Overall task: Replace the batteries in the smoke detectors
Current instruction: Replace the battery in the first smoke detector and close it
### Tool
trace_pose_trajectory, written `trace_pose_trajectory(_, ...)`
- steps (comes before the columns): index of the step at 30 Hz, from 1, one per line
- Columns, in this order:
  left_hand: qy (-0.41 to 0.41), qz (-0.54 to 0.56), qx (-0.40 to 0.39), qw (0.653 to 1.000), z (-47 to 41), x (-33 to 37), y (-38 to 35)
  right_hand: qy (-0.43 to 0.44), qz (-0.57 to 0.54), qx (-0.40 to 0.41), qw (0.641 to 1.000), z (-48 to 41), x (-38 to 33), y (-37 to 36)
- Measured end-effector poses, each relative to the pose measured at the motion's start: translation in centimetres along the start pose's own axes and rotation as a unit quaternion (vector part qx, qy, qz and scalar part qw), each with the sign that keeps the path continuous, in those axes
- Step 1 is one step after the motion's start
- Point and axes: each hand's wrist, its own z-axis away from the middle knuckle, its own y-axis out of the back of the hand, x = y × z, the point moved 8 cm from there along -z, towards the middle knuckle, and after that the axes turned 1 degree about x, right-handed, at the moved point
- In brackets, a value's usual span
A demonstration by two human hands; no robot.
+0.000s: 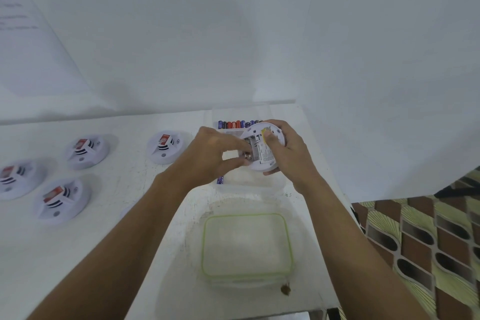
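A white tabletop (117, 254) is being looked down on, with patterned floor tiles (428, 241) showing past its right edge. At the near side, a clear container (244, 214) with a green-rimmed lid is being carried by the tabletop. Behind it, a clear tray (249, 181) is being partly hidden by the hands.

Four white smoke detectors are being left on the tabletop to the left. One (166, 147) is lying nearest the tray, another (87, 152) further left, a third (15, 179) at the left edge and a fourth (62, 200) nearer the camera. Each is showing a red label.

A fifth smoke detector (262, 148) is being held above the tray, tilted, with its back and open battery compartment facing up. It is being gripped round its right rim by the right hand (288, 153), the thumb being pressed onto the back. A battery (246, 157) is being pinched between the thumb and fingers of the left hand (210, 156) at the compartment's edge.

A row of blue and red batteries (237, 124) is being kept at the tray's far end, and a single blue one (220, 179) is showing below the left hand.
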Motion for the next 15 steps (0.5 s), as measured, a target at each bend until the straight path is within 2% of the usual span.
trace_pose_trajectory(3, 0.09, 0.099, 0.046, 0.99, 0.3, -1.0, 0.8, -0.005, -0.012, 0.017, 1.0, 0.0, 0.3, 0.4)
trace_pose_trajectory(7, 0.185, 0.22, 0.133, 0.949, 0.9, -2.1, 1.6, -0.006, -0.026, 0.064, 0.998, -0.1, 0.8, 1.2)
trace_pose_trajectory(10, 0.226, 0.175, 0.164, 0.944, 1.3, -3.4, 1.5, -0.002, -0.04, 0.09, 0.995, -0.3, 0.8, 1.9)
trace_pose_trajectory(12, 0.211, 0.106, 0.124, 0.964, 1.2, -4.1, 0.5, 0.002, -0.042, 0.092, 0.995, -0.4, 0.7, 2.0)
trace_pose_trajectory(15, 0.178, -0.038, -0.024, 0.983, 0.7, -4.7, -2.2, 0.002, -0.042, 0.091, 0.995, -0.7, 0.7, 2.1)
